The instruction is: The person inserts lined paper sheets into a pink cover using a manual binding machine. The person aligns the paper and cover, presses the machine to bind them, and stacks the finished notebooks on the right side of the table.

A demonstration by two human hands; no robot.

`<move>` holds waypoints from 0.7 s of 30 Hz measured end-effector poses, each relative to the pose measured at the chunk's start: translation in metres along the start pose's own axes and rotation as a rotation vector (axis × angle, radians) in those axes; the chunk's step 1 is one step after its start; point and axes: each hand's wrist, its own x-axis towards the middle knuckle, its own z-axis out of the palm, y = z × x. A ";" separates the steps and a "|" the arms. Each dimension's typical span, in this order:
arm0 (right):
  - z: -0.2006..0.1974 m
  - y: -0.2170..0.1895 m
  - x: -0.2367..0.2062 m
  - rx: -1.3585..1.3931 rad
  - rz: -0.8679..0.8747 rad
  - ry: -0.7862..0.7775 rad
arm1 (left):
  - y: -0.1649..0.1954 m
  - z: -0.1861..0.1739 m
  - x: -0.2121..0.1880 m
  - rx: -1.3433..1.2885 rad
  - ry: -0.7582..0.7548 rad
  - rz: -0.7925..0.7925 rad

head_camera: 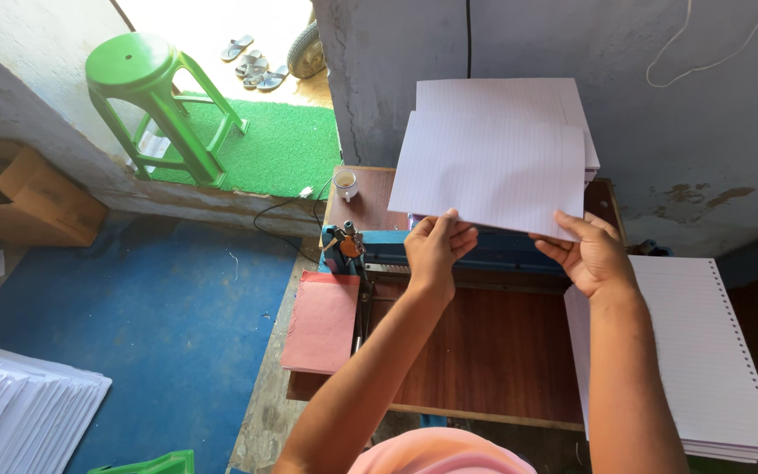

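Near the table's [484,351] right edge, a stack of punched lined paper [704,351], overhanging the front. At the left edge, a pink cloth [322,320]. Farther in, left hand [436,248] and right hand [594,254], each pinching the near edge of a lined sheet [489,171] held tilted above the blue punching machine [484,250]. Behind, at the far edge against the wall, another paper stack [502,92]. At the far left corner, a small white cup [345,183].

The ruled sheets [489,171] are thin matt paper. The table [493,347] is glossy brown wood, the stool [155,96] smooth green plastic. The wall [677,114] looks rough, patchy plaster.
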 end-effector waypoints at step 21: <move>-0.035 0.157 -0.074 0.130 -0.039 -0.173 | -0.066 -0.127 -0.062 -0.273 0.180 -0.019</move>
